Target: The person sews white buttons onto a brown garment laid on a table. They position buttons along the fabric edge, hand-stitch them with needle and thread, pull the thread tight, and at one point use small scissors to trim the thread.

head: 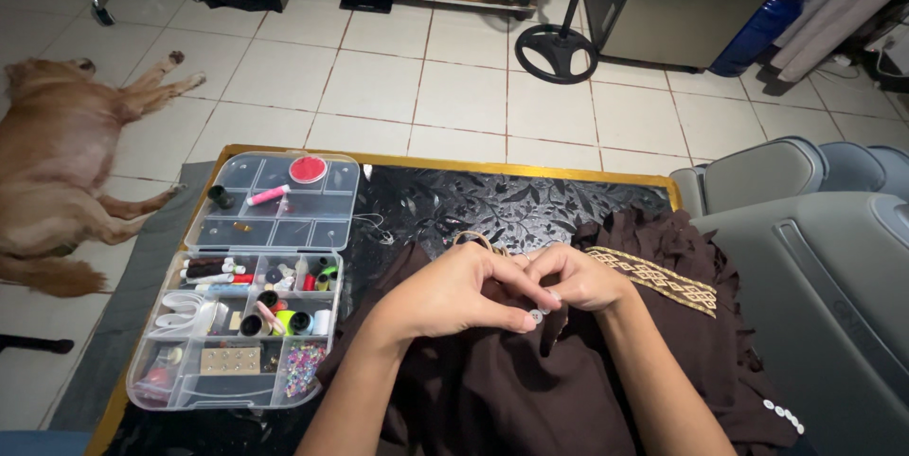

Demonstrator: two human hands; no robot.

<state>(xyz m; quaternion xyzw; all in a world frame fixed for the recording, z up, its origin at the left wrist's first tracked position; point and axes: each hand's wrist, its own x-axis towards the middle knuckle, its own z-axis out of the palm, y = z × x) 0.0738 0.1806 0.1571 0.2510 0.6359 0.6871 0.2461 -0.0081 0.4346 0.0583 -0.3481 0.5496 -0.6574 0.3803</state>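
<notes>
While the dark brown garment (530, 371) lies bunched on the black patterned table (454, 196), the left hand (454, 290) and right hand (578, 278) meet above it, fingertips pressed together and pinching a small pale button (537, 316) against the cloth. An open clear sewing box (248, 281) of thread spools sits just left of the garment. A tan dog (57, 162) lies on the tiled floor (454, 87) beyond.

Both hands, left hand (454, 290) and right hand (578, 278), meet on the garment (511, 380), pinching a button (536, 316); the sewing box (246, 314) lies open left of the grip. A dog (57, 162) lies farther left on the floor; a fan base (561, 53) stands behind.
</notes>
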